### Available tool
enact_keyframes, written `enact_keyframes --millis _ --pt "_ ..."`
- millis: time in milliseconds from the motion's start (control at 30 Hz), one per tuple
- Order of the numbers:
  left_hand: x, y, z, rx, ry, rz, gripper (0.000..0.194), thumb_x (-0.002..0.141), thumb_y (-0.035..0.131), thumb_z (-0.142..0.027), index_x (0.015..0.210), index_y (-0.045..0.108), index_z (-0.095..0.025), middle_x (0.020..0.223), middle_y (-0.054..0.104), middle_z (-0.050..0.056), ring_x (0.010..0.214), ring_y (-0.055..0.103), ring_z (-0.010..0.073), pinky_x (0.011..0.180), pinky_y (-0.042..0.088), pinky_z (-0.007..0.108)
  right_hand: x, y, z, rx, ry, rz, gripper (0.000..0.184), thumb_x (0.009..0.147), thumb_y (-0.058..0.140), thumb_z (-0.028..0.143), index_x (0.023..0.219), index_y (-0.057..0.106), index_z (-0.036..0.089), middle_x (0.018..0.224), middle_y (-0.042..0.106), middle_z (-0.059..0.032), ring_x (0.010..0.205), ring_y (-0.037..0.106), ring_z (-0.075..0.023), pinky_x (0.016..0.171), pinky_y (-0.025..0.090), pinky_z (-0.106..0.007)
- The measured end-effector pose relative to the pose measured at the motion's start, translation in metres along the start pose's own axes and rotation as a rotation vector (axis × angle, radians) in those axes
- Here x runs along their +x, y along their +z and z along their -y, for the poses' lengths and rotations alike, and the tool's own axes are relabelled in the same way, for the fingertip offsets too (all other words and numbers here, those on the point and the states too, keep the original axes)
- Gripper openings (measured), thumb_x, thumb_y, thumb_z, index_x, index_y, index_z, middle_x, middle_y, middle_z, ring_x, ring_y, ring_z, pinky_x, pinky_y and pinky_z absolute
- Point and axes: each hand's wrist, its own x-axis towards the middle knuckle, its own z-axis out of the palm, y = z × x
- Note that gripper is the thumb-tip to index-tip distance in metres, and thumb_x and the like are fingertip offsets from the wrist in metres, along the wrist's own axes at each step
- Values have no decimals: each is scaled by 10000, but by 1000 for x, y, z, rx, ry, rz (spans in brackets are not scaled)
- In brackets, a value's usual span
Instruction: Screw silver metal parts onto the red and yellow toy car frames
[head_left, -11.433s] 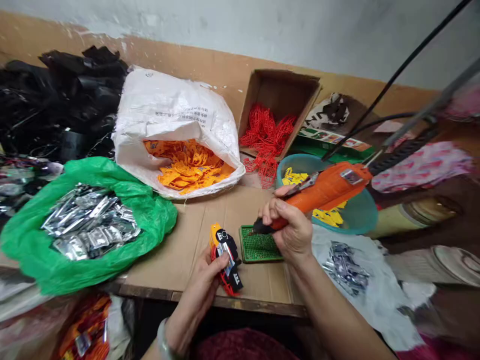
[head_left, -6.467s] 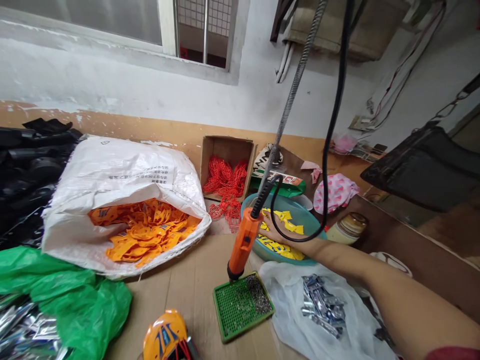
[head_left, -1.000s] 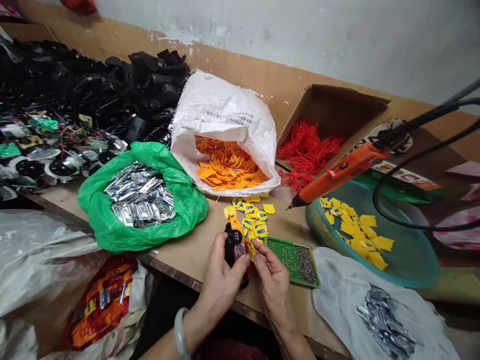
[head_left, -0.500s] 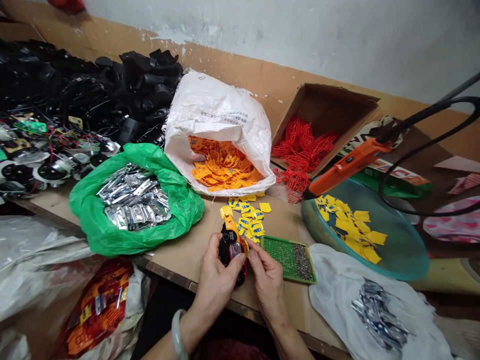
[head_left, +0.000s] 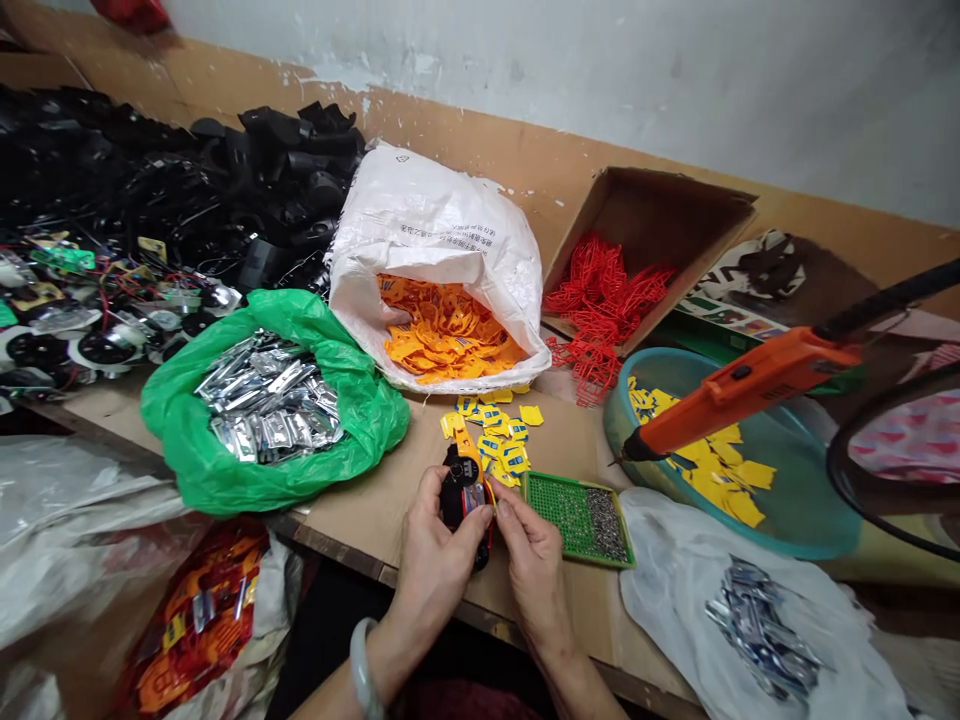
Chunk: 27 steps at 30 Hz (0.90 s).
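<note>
My left hand is closed around a black-and-orange plastic casing, its thumb across the front near a shiny silver insert. A small yellow plastic piece lies against the casing's right side, mostly hidden by fingers. My right hand pinches at this piece with thumb and forefinger. Just beyond the casing are several loose yellow pieces with blue labels. Right of the hands lies a green tray of small metal screws.
An orange electric screwdriver hangs over a teal basin of yellow pieces. Around the table stand a green bag of silver parts, a white sack of orange parts, a cardboard box with red parts, and a white bag.
The hanging screwdriver has swung to the right and down. My right hand's fingers have shifted slightly closer to the casing, and less of the yellow piece shows.
</note>
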Motion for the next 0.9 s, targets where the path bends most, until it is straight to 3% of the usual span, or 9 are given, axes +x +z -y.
enact_keyframes --millis 167,467,700,900 --pt "2 -11 4 -111 -61 38 395 643 886 -248 966 668 -188 920 750 40 858 672 205 824 536 309 -4 0 1 25 -65 16 267 911 689 386 1117 815 271 1259 755 -93 1227 666 -283 1137 472 -495" --pt "-2 -21 -1 -428 -354 127 552 602 932 -234 1081 661 -195 1074 766 69 977 712 219 911 544 322 -16 13 -3 -6 -218 -18 256 916 687 279 1145 801 279 1218 699 -103 1169 676 -246 1036 564 -394" --pt "-6 -17 -3 -276 -347 64 601 567 950 -223 1077 638 -166 1014 763 72 897 704 207 823 558 305 -28 19 0 -134 -333 -37 332 943 601 160 1219 753 264 1215 654 -113 1192 647 -242 1066 545 -427" --pt "-3 -16 3 -239 -356 50 642 541 945 -205 1098 630 -146 967 763 64 831 689 182 771 559 287 -30 17 1 -153 -305 -19 368 926 605 131 1239 738 273 1210 630 -108 1184 640 -250 1064 544 -433"
